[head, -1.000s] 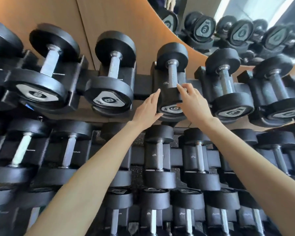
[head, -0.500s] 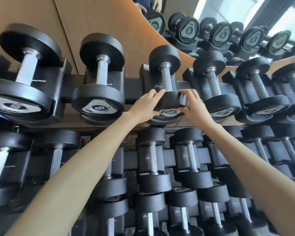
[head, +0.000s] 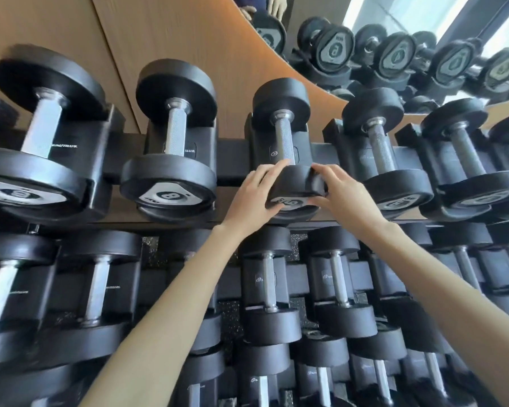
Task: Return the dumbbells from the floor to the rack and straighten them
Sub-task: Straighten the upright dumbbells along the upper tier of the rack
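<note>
1. Seen from above, two bare forearms reach up to the top tier of a black rack [head: 232, 160] crowded with dumbbells.
2. The dumbbell [head: 284, 142] being handled lies in the middle cradle of that tier. Its silver handle points away from the viewer and its far head sits close to the wooden wall panel [head: 188, 39].
3. The left hand [head: 254, 198] grips the left side of the near head. Its fingers [head: 272, 169] curl over the rim, and the thumb lies lower, against the labelled end face.
4. The right hand [head: 344, 195] grips the right side of the same head, with its fingers curled over the top edge.
5. Just left of it rests a larger neighbour marked 8 [head: 171, 171], with a still bigger weight [head: 39, 142] beyond that.
6. Just right of it lies another neighbour [head: 385, 160], whose near head is close to the right hand. More dumbbells follow along the row.
7. Both forearms cross over the lower tier [head: 269, 286], partly hiding the dumbbells parked there.
8. Speckled floor [head: 229, 312] shows through gaps in the rack.
9. At the upper right, a mirror [head: 394, 39] reflects numbered dumbbell ends.
</note>
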Tool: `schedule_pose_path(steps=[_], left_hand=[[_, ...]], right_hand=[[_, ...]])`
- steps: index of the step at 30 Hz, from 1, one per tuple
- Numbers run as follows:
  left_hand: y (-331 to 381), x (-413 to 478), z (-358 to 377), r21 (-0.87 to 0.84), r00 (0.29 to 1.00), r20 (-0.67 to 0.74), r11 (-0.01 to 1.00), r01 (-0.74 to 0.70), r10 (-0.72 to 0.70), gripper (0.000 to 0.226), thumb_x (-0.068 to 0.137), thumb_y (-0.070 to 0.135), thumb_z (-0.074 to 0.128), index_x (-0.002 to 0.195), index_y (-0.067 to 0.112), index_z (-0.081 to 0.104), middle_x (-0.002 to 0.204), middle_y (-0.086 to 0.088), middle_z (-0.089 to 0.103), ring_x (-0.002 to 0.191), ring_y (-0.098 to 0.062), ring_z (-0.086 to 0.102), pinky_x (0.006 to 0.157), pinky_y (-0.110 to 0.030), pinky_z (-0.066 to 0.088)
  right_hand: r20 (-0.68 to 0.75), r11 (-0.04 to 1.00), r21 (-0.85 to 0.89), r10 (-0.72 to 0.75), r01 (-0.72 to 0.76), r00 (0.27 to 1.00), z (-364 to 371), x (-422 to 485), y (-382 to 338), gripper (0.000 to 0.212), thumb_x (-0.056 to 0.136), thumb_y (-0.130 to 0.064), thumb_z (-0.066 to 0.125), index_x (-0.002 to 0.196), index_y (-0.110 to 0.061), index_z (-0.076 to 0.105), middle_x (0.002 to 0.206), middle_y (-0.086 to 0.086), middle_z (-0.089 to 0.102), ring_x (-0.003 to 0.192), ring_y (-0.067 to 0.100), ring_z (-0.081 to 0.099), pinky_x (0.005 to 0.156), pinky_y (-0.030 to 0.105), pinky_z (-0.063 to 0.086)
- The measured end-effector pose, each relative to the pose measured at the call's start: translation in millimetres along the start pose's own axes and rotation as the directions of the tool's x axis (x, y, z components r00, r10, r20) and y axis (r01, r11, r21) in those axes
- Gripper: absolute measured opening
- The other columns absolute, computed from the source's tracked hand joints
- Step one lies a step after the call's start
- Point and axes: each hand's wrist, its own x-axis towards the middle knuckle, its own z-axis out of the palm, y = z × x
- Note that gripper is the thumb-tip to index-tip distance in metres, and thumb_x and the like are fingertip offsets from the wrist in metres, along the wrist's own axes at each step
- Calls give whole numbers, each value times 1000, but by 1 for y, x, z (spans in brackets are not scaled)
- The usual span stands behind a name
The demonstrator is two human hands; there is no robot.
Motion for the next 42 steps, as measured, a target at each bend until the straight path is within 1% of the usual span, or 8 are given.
schedule_pose_path(steps=[5,10,15,18,23,28,38,42], left_hand=[[-25,-8,7,-186,983,110,968,167,-148,96,77,14,76,145,46,15,125,7,46,112,-11,46,92,-19,35],[-11,-5,8,-123,983,80,977,177,-168,94,75,4,74,147,34,22,99,9,39,85,0,35,81,-15,31],[20,15,-9,121,979,179,990,71,-92,86,81,-2,63,148,32,21,111,-10,45,104,-26,40,97,-37,37],[36,25,-13,294,971,214,955,37,-104,87,84,-2,58,148,38,15,115,-13,43,105,-30,39,89,-44,45],[20,12,-17,191,980,187,981,28,-64,82,86,1,58,148,36,17,121,-8,43,112,-25,38,94,-41,43],[1,1,-9,-78,972,196,986,149,-131,99,82,3,68,141,55,9,114,-2,43,109,-17,45,101,-35,38],[40,31,-5,346,956,278,938,-4,-98,99,85,-7,56,143,52,2,103,-11,34,97,-28,39,73,-40,50],[25,16,-8,299,961,238,952,65,-141,97,85,-6,59,145,49,6,105,-10,33,101,-26,39,81,-39,49]], right_hand=[[33,994,-110,28,-24,999,2,-2,-21,68,89,-23,61,145,-18,24,133,15,39,80,38,58,67,42,49],[24,998,-44,54,-53,998,10,3,2,60,85,-25,65,136,-14,34,129,14,43,75,39,55,66,36,36],[30,801,579,164,-151,986,26,-9,29,57,84,-6,65,131,-17,37,123,5,50,92,-3,62,76,14,48],[61,702,690,187,-177,981,40,-13,35,54,86,-7,62,131,-19,34,120,-2,52,90,-11,62,69,10,50],[91,760,627,146,-170,985,34,-5,34,59,85,-11,65,133,-15,33,127,6,53,94,-2,62,77,17,50],[-55,994,68,-86,90,995,28,0,14,82,77,4,66,144,-18,25,140,8,38,84,33,61,62,32,44],[21,774,627,97,-89,995,42,-3,44,74,75,4,71,135,-14,32,122,-5,46,94,7,61,78,22,53],[10,891,451,53,-52,999,41,4,35,75,77,-6,72,136,-25,29,129,1,44,101,25,57,78,36,47]])
